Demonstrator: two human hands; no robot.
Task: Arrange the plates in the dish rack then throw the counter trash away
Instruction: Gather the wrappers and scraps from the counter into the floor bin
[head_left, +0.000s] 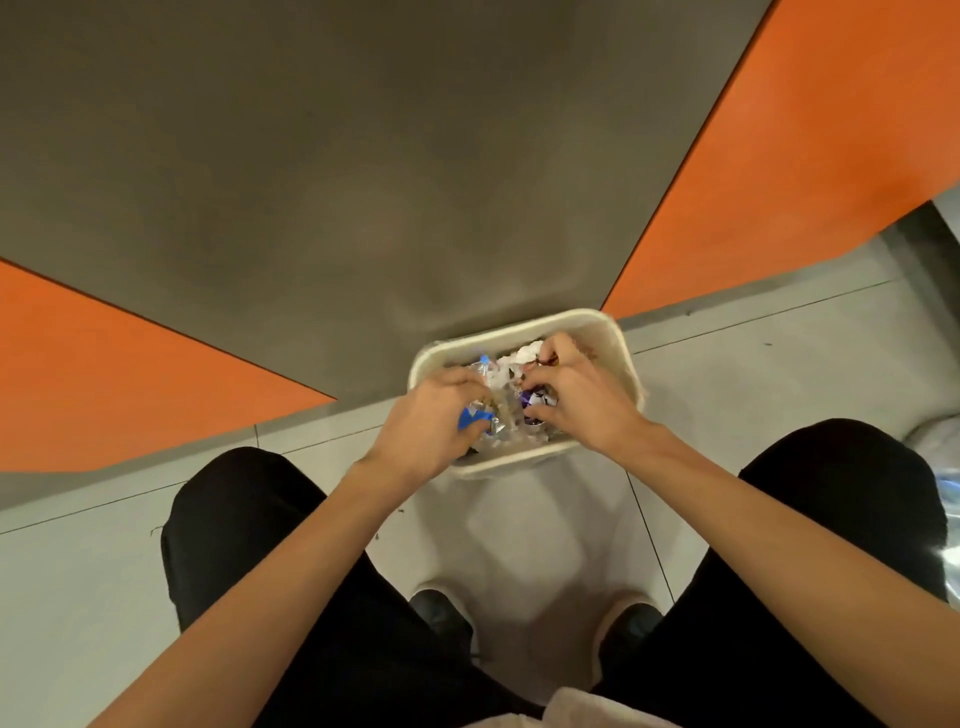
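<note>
Trousers (249, 519) are flanking a bin (524, 323) on the floor (753, 364). Over the bin, the left hand (431, 421) is gripping a blue wrapper (470, 418), fingers curled round it; the right hand (576, 400) is pinching a purple wrapper (530, 397). Both wrappers are lying on the trash (524, 356) inside the bin.
</note>
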